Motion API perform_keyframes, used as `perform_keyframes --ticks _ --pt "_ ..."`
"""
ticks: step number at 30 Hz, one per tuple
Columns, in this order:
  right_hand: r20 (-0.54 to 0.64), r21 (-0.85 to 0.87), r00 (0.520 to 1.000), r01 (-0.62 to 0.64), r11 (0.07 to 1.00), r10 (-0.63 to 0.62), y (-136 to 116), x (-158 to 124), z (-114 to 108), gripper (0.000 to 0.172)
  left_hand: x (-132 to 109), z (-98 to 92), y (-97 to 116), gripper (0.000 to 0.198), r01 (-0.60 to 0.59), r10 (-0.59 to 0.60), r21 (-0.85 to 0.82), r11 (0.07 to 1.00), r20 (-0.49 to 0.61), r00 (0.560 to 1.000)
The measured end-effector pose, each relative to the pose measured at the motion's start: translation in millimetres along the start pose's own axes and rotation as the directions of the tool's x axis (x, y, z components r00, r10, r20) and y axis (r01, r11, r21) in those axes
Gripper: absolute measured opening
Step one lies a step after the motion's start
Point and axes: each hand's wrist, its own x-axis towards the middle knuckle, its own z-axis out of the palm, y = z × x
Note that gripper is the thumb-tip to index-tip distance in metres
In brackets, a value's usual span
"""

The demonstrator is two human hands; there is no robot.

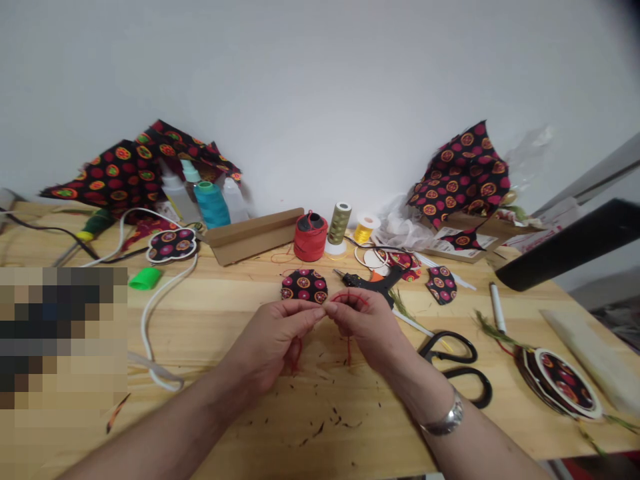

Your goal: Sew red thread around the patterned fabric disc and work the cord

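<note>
Red thread (349, 350) is pinched between the fingertips of the left hand (273, 347) and the right hand (363, 327). Both hands are raised above the table and partly closed, fingertips meeting at the centre, with thread ends hanging below each hand. More thread is looped over the right fingers (350, 299). A silver wristwatch (447, 415) is worn on the right wrist.

A round fabric disc (304, 285), black with a red medallion print, is lying on the wooden table (320, 433) just beyond the hands, not touched. Dark thread snippets (335, 420) are scattered below the hands. A black glue gun (363, 283) is placed just right of the disc, black-handled scissors (453, 363) right of the right hand. A red thread spool (310, 238) is seen behind the disc, a white cord (150, 333) left of the left hand, and stacked fabric discs (560, 383) at far right.
</note>
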Motion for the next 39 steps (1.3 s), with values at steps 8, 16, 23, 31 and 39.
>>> perform_keyframes --ticks 8,16,23,31,39 --pt "0.001 -0.030 1.000 -0.002 1.000 0.002 -2.2 -1.4 0.5 0.018 0.0 -0.1 -0.3 0.018 0.008 -0.008 0.003 1.000 -0.009 1.000" --pt "0.063 0.055 0.998 -0.019 0.998 0.016 1.7 -0.4 -0.7 0.017 0.9 0.3 1.6 0.017 -0.006 0.004 -0.044 0.999 -0.054 0.999" --pt "-0.053 0.004 0.999 0.013 1.000 -0.012 -0.8 -2.3 3.4 0.021 -1.0 -0.7 -0.8 0.020 0.006 -0.006 -0.021 1.000 -0.030 1.000" --pt "-0.062 -0.289 0.986 0.129 0.949 -0.153 -2.5 -1.7 -0.7 0.012 0.2 -1.7 -1.0 0.018 0.010 -0.010 -0.036 0.999 0.010 1.000" --pt "-0.055 -0.464 0.971 0.182 0.867 -0.233 -6.3 -1.4 -7.1 0.014 -0.8 0.1 3.2 0.015 -0.051 0.051 -0.036 0.998 -0.001 0.999"
